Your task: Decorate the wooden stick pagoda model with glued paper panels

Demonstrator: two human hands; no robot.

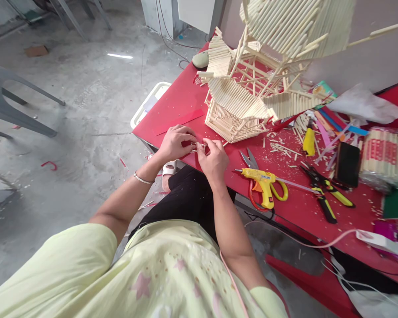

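Close together at the front edge of the red table are my left hand (178,143) and my right hand (214,160). Both are closed, pinching a short, pale wooden stick (203,145) between their fingertips; the fingers cover much of it, so its full length is hidden. Just beyond my hands stands a model building (234,126) of many pale wooden sticks, with slatted, flared roofs. A red strip (182,121) lies flat past my left hand. To the right of my right hand rests a yellow glue gun (263,182), with scissors (250,160) partly beneath it.
Black-and-yellow pliers (323,192), a phone (347,164) and bundled wooden sticks (384,157) occupy the table's right side. Cut stick pieces (281,149) are scattered near a yellow-handled cutter (309,140). A pink cable (305,243) hangs along the front edge. A grey plastic stool (16,99) stands left.
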